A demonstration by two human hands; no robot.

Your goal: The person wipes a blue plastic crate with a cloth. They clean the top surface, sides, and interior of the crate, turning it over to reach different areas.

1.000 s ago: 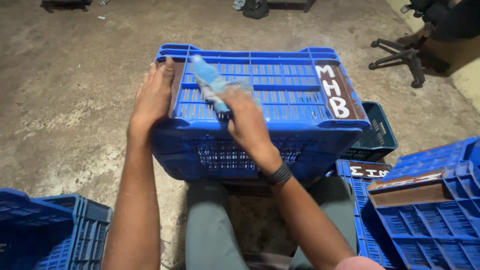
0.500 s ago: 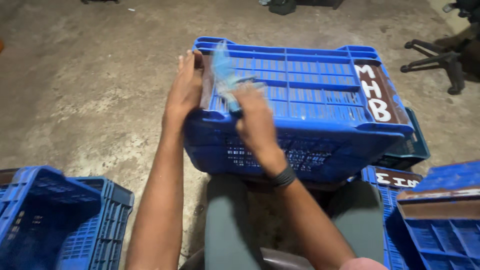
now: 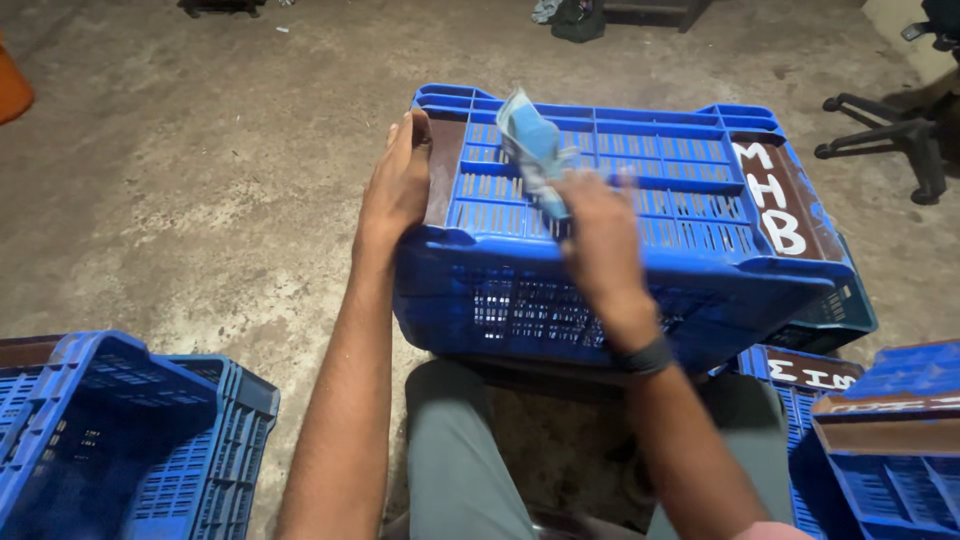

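The upturned blue crate [image 3: 640, 215] is glossy slotted plastic; the pale blue cloth [image 3: 533, 145] looks soft; at 10 o'clock, the floor [image 3: 180, 170] is rough, matt concrete.

A blue plastic crate [image 3: 640, 210] lies upside down across the person's lap, its slotted base facing up. A crumpled light-blue cloth [image 3: 533, 150] rests on that base.

Brown label strip with white lettering [image 3: 778, 197] runs along the overturned blue crate [image 3: 640, 190], right edge. A second brown strip [image 3: 805, 370] lies lower right, on another crate [image 3: 790, 400].
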